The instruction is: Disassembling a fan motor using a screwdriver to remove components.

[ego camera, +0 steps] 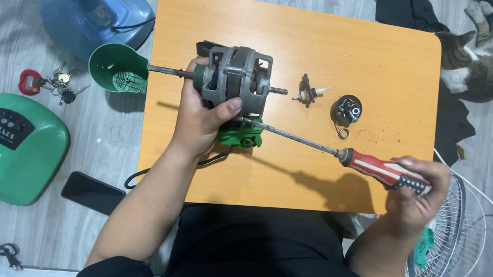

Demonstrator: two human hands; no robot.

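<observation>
Head view: the left hand point(201, 115) is closed around a bare grey electric motor point(236, 83) at the centre of the frame, holding it just above the orange table point(309, 40) with the shaft point(171, 73) pointing toward the left edge. The right hand point(417, 186), at the lower right, is closed on the red-and-white handle of a long screwdriver point(378, 169); the blade runs up and left, and its tip meets the lower side of the motor beside the left thumb. Judged from the layout, disassembly is well advanced: the motor is already out of its housing, the green housing shells lie on the floor at the upper left point(118, 66) and the left edge point(13, 148), and a small cap with loose screws point(347, 110) and a small bracket part point(308, 92) rest on the table to the right of the motor. A green plastic piece point(240, 136) sits beneath the motor; whether it is attached cannot be told. The motor frame itself appears assembled, so its fasteners remain to be worked. A wire fan guard point(453, 228) shows at the lower right, a phone point(92, 191) and keys point(48, 82) at the left, and a cat point(480, 55) at the right edge.
</observation>
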